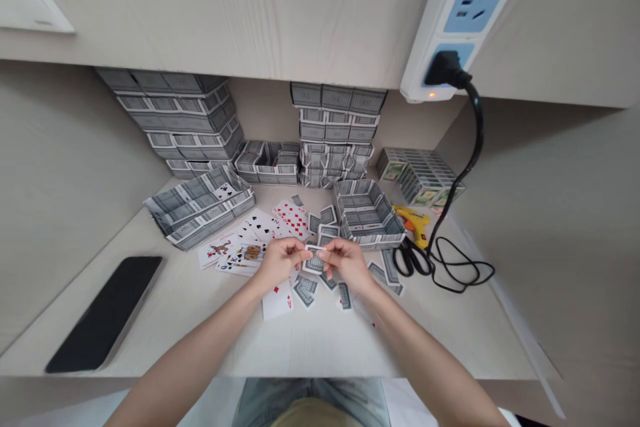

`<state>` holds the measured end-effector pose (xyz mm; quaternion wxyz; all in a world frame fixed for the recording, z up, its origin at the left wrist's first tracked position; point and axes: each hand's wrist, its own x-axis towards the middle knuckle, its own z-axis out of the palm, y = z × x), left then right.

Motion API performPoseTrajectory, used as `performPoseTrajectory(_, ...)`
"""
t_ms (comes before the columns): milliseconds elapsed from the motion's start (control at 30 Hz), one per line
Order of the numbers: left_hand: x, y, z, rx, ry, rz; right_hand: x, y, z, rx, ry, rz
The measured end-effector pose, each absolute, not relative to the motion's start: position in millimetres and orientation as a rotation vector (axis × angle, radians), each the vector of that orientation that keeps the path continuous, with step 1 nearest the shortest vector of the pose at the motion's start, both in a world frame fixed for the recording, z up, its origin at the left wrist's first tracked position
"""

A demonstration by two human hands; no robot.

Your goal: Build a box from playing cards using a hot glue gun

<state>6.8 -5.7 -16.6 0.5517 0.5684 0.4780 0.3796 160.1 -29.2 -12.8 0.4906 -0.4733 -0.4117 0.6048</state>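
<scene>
Small grey-patterned card piece [313, 263] held just below centre of frame. Its left side is pinched between thumb and fingers of the left hand [280, 263]; its right side is likewise pinched by the right hand [349, 261]. Similar pieces [304, 291] scattered lower centre; card-built tray [377, 239] seen right of centre.

Soft light brightens the tabletop [320, 348], the back wall [265, 107] lies dimmer, and wide-angle distortion stretches the edges.

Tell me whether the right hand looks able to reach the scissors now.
Probably yes: only flat card pieces seem to lie between the right hand and the scissors, though that hand is pinching a card.
</scene>
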Motion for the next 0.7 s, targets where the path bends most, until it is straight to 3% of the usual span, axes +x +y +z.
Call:
performPoseTrajectory(500, 8.3, -6.0, -12.2, 1.252, 1.104, 0.891, 164.9, -25.8, -16.6, -1.132, -1.138, 1.45)
performPoseTrajectory(700, 5.6, -3.8, -8.7, 1.185, 1.082, 0.905, 164.5, -29.1, -12.4, -1.081, -1.308, 1.661)
